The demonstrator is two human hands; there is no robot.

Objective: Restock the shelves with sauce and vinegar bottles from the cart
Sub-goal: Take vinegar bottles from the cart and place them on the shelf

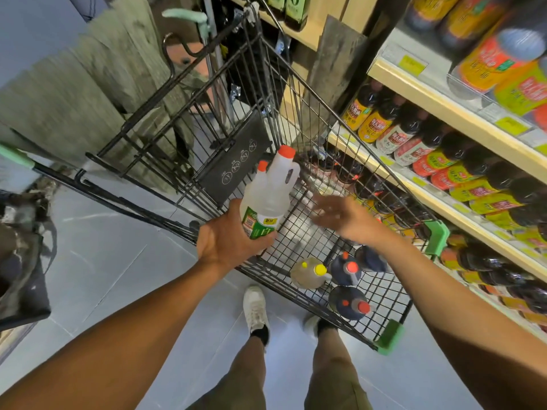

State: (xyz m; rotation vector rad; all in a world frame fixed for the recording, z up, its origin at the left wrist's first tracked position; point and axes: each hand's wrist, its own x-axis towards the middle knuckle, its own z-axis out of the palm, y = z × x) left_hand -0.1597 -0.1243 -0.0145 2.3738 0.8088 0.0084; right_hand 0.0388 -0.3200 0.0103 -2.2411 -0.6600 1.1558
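My left hand (228,236) grips two clear vinegar bottles (270,196) with orange-red caps and a green label, held above the black wire cart (296,113). To their right my right hand (344,217) hovers over the basket, blurred, fingers spread and holding nothing. On the cart floor near me stand two dark sauce bottles with red caps (350,301), a third dark one (344,269) and a pale bottle with a yellow cap (310,272). The shelves (438,202) on the right carry rows of dark bottles with yellow and red labels.
Another person in an olive garment (88,99) stands at the far end of the cart. A dark bag (23,261) sits at the left edge. My two feet in white shoes (256,309) stand on grey floor tiles beside the cart's green corner bumpers (390,335).
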